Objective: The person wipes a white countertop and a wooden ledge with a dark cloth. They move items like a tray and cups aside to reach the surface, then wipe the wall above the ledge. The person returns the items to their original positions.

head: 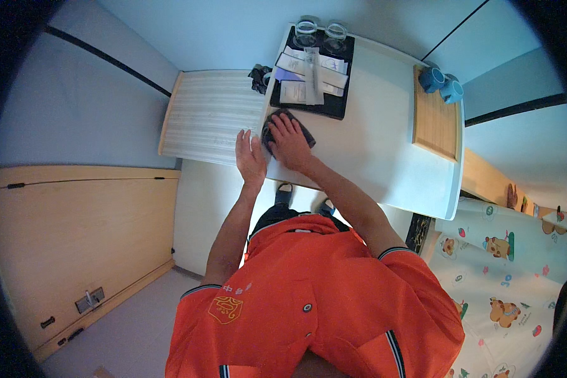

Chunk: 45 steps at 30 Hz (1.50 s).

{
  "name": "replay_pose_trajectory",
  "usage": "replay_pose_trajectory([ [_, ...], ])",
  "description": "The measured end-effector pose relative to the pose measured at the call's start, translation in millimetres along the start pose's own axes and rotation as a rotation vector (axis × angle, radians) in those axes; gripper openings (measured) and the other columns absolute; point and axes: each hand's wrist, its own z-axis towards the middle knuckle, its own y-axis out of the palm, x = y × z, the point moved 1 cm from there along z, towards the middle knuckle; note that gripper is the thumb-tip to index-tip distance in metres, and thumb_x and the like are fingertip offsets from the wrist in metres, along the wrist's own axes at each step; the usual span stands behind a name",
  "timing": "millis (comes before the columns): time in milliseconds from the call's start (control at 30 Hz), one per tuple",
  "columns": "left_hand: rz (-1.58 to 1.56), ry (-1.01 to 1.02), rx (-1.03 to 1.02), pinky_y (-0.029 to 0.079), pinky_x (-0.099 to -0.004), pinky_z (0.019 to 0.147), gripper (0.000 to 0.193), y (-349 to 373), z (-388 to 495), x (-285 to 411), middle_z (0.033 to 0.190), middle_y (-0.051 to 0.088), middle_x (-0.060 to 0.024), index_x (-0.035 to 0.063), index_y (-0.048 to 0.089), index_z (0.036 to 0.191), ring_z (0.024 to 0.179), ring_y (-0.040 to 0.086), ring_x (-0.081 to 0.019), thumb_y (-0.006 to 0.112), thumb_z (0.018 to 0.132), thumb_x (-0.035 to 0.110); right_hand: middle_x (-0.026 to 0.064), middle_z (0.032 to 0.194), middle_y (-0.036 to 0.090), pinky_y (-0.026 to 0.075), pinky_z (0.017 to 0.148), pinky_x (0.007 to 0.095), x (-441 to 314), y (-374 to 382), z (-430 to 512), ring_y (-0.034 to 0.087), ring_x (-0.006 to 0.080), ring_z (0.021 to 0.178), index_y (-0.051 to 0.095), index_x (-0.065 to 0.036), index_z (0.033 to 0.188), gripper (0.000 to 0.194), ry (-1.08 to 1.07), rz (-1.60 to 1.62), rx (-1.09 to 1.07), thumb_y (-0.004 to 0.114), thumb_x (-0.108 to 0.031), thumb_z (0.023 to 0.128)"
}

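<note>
Under my right hand (pixel 288 141) a dark folded cloth (pixel 307 135) lies flat on the white tabletop (pixel 373 156), near its left edge. My left hand (pixel 251 158) is raised beside that edge, fingers apart, holding nothing. Just beyond the cloth stands a black tray (pixel 331 109) with flat paper packets (pixel 293 92), a long clear-wrapped item (pixel 313 78) lying across them, and two drinking glasses (pixel 306 32) at its far end.
Two blue mugs (pixel 431 79) stand on a wooden board (pixel 432 120) at the right. A lower striped white surface (pixel 212 113) adjoins on the left, with a crumpled black item (pixel 260 78) at its far corner. A wooden door (pixel 85 227) is at left, a patterned curtain (pixel 482 279) at right.
</note>
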Motion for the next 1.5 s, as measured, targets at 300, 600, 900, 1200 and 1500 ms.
replay_pose_trajectory([
  [300,-0.057,-0.043,-0.010,0.040,-0.0483,0.121,0.046,-2.9,-2.8,2.2,0.155,0.054,-0.0269,-0.0017,0.061,0.144,0.144,0.052,-0.0436,0.050,0.114,0.032,0.0189,0.163,0.046,0.025,0.129,0.0564,-17.4,-10.3,-54.3,0.036,0.0372,0.156,0.057,-0.002,0.145,0.056,-0.334,0.109,-0.199,0.061,-0.039,0.102],
  [600,-0.020,0.013,0.029,0.042,-0.0489,0.119,0.045,1.9,-1.9,-5.5,0.147,0.061,-0.0273,-0.0054,0.064,0.137,0.138,0.057,-0.0435,0.049,0.115,0.030,0.0178,0.160,0.048,0.027,0.128,0.0552,7.9,-4.2,-4.4,0.039,0.0373,0.153,0.058,-0.006,0.143,0.052,-0.093,0.106,0.039,0.066,-0.033,0.098],
  [900,0.039,0.032,-0.020,0.040,-0.0476,0.122,0.045,0.0,-2.5,-7.2,0.148,0.062,-0.0241,-0.0008,0.066,0.140,0.142,0.055,-0.0403,0.050,0.114,0.032,0.0146,0.166,0.042,0.020,0.132,0.0538,75.7,-51.2,-75.6,0.031,0.0337,0.159,0.051,-0.013,0.155,0.055,0.110,0.032,-0.005,0.060,-0.036,0.106],
  [1200,-0.017,-0.014,-0.059,0.039,-0.0490,0.122,0.049,1.0,-1.1,-8.0,0.150,0.060,-0.0246,-0.0018,0.065,0.141,0.143,0.053,-0.0412,0.050,0.113,0.036,0.0187,0.165,0.042,0.025,0.127,0.0587,108.9,-71.3,-135.2,0.035,0.0404,0.155,0.051,-0.010,0.153,0.056,0.377,-0.113,0.178,0.062,-0.032,0.103],
  [1500,-0.076,-0.038,-0.028,0.042,-0.0488,0.119,0.046,-0.3,0.8,-4.3,0.144,0.063,-0.0274,-0.0048,0.067,0.135,0.138,0.057,-0.0436,0.051,0.113,0.032,0.0173,0.168,0.040,0.021,0.130,0.0586,39.1,-23.7,-68.3,0.029,0.0364,0.160,0.050,-0.011,0.156,0.058,0.241,-0.021,0.074,0.059,-0.037,0.105],
])
